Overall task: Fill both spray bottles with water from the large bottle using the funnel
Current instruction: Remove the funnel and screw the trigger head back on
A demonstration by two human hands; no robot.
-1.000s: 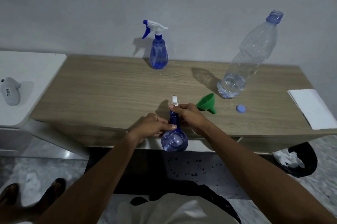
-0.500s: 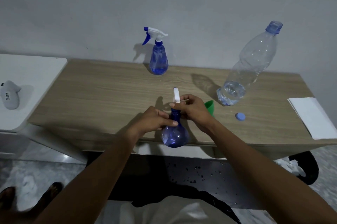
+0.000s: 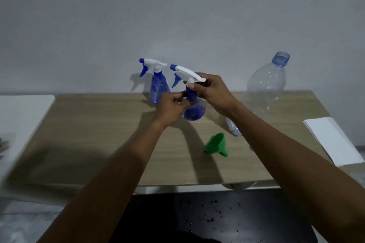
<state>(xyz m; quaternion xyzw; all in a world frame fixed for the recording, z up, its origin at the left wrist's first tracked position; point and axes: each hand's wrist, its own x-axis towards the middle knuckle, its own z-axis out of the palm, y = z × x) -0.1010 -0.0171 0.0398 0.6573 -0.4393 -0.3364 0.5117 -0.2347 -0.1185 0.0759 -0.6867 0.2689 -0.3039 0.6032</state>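
Above the table (image 3: 98,144), spray bottle (image 3: 194,113): left fingers (image 3: 176,96) round its body, right fingers (image 3: 193,85) pinching its head.

I count by kind: spray bottle (image 3: 194,112) (image 3: 158,88), two; large bottle (image 3: 266,84), one; funnel (image 3: 215,144), one. Also white sheet (image 3: 333,140), one; table (image 3: 98,134), one.

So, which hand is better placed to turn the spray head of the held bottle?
The right hand: it grips the white spray head, while the left hand holds the bottle body below.
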